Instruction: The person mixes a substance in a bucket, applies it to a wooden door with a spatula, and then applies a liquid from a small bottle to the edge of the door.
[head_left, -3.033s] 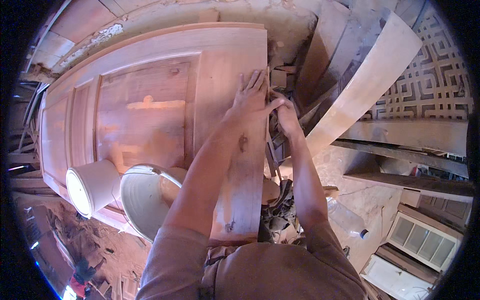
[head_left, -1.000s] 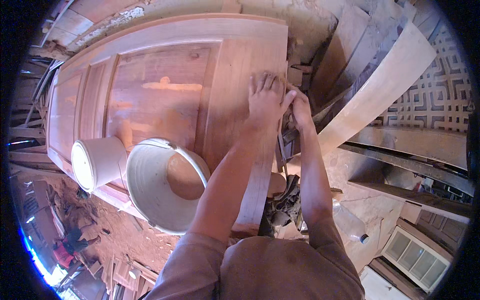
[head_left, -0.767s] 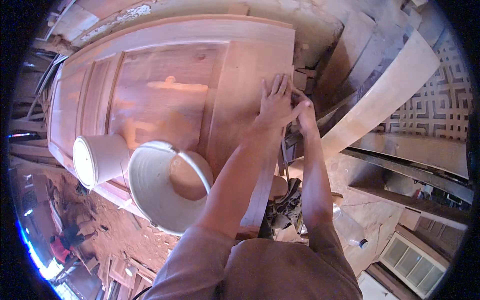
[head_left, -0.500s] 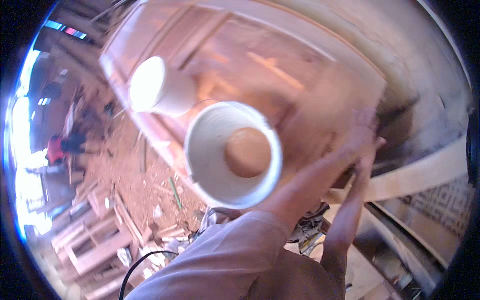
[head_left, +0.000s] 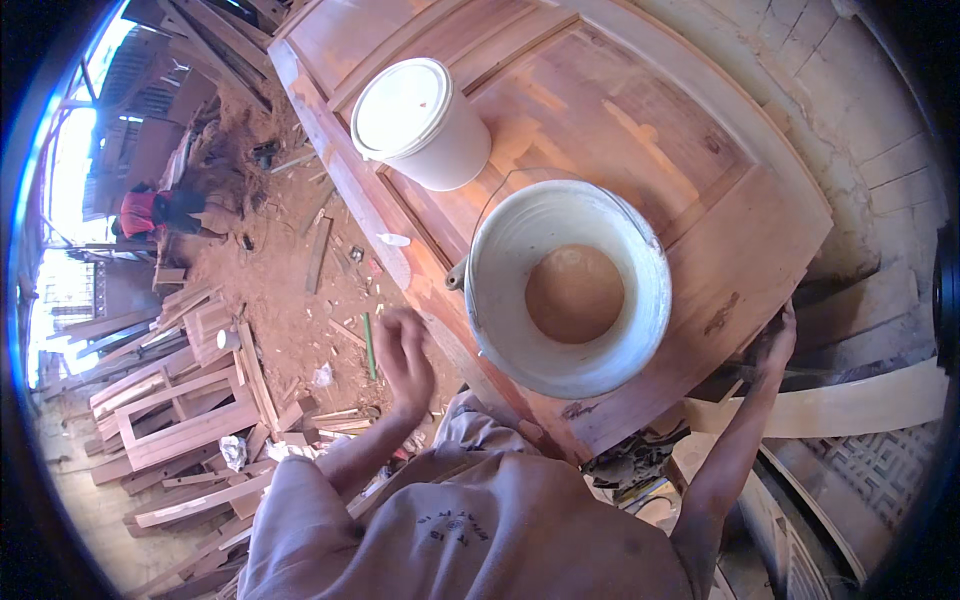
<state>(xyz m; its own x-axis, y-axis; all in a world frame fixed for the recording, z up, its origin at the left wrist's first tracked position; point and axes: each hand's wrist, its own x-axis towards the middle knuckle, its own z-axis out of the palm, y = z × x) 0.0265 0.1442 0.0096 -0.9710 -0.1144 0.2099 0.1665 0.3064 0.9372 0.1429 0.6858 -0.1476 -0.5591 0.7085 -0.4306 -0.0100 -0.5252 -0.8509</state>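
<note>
Closest to me, a worker in a dull brown short-sleeved shirt stands at the near end of a long reddish-brown panelled wooden door lying flat, patched with orange filler. The left hand hangs in the air just off the door's left long edge, slightly blurred, its fingers loosely curled around air. The right hand is at the door's near end, toward the right corner; its fingertips go into shadow by the edge, so I can't tell whether they grip anything.

By the door's near left corner stands a big round whitish plastic bucket with a wire handle, tan material at its bottom; its own wall hides its base. Just beyond it, along the left edge, is a smaller white cylindrical tub with its lid on. A small white piece I can't identify lies on that edge. The door's far end is cut off, and what holds it up is hidden.

Off the near end, to the right, runs a long pale curved board with a tan lattice panel beyond. On the dusty reddish floor to the left are a thin green stick and a jumbled stack of wooden frames and boards. Farthest off, a person in a red top bends over, too small to make out well.
</note>
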